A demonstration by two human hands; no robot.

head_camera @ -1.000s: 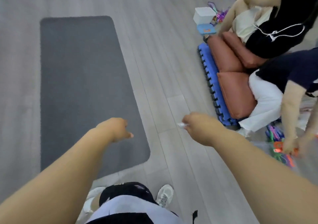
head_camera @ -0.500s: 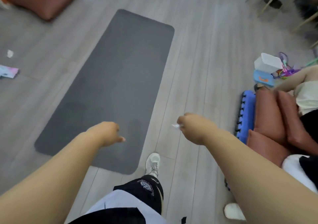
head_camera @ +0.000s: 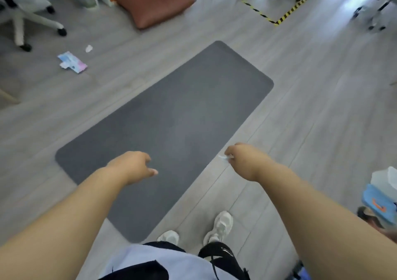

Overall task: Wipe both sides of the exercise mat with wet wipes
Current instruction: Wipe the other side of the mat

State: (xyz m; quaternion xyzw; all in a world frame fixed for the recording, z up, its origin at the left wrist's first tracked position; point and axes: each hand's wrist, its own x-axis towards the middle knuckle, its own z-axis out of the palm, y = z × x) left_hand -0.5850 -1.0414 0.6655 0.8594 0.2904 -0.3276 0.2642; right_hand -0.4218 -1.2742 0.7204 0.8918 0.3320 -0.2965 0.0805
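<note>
Beneath the left grip (head_camera: 133, 165) lies the mat (head_camera: 171, 118), right grip (head_camera: 242, 161) pinching a wipe (head_camera: 223, 157)

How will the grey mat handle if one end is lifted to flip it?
Probably floppy: the mat looks thin and lies dead flat on the floor, so a lifted end should drape and fold. Likely light for its size, but long, so one grip may drag it. Its matte surface suggests it won't slip easily.
</note>
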